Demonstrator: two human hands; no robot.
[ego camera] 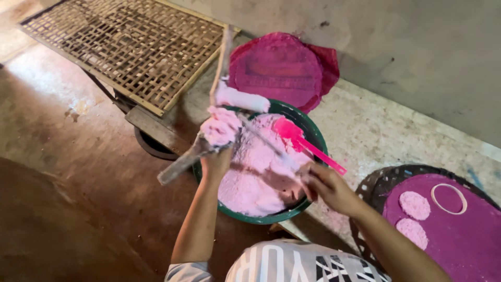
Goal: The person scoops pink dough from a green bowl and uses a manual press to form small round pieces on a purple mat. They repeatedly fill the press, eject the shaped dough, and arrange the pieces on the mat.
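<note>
Bamboo rack (125,47) fills the far left corner. Near the bench (376,130) edge sits the green basin (313,130) of pink dough (250,180). Your left hand (216,151) is closed on a dough lump (222,125), your right hand (326,188) clamped on the pink spatula (297,138).

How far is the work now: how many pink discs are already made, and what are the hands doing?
Done: two pink discs lie on the purple cloth, beside an empty white ring. In hand: the left hand holds pink dough, the right hand a pink scoop. Left: the green basin holds much dough.
</note>
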